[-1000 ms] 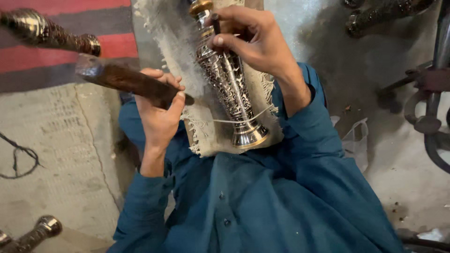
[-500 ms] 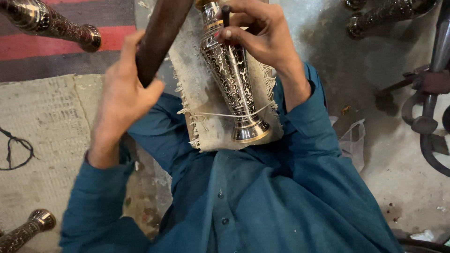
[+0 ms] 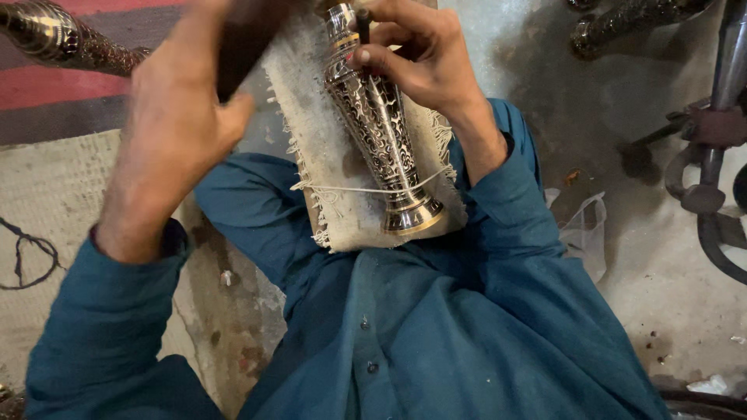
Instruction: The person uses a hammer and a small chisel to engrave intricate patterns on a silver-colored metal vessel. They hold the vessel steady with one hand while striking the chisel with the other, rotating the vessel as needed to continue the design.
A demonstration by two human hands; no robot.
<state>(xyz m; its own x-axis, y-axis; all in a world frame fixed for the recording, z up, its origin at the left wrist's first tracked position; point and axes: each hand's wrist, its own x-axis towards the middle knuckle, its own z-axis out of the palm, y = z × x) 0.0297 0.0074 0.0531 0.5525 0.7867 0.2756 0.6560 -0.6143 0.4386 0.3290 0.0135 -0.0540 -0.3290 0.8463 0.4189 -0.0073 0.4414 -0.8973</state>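
Note:
An engraved brass vase [image 3: 381, 140] lies on a frayed cloth pad [image 3: 342, 202] in my lap, tied down by a thin string across its stem. My right hand [image 3: 412, 58] rests on the vase's upper part and pinches a thin dark chisel [image 3: 362, 23] upright against the metal. Raised at the upper left, my left hand [image 3: 175, 117] is shut on a dark wooden mallet [image 3: 245, 39], whose head runs up out of the frame.
Another engraved brass piece [image 3: 54, 35] lies at the top left over a red and grey striped mat [image 3: 54, 93]. Dark metal parts [image 3: 712, 155] stand at the right on the grey floor. A clear plastic bag [image 3: 580, 233] lies beside my right arm.
My left hand swung the mallet up from a low, level position beside the pad to a raised one near the camera. The right hand and chisel stayed on the vase.

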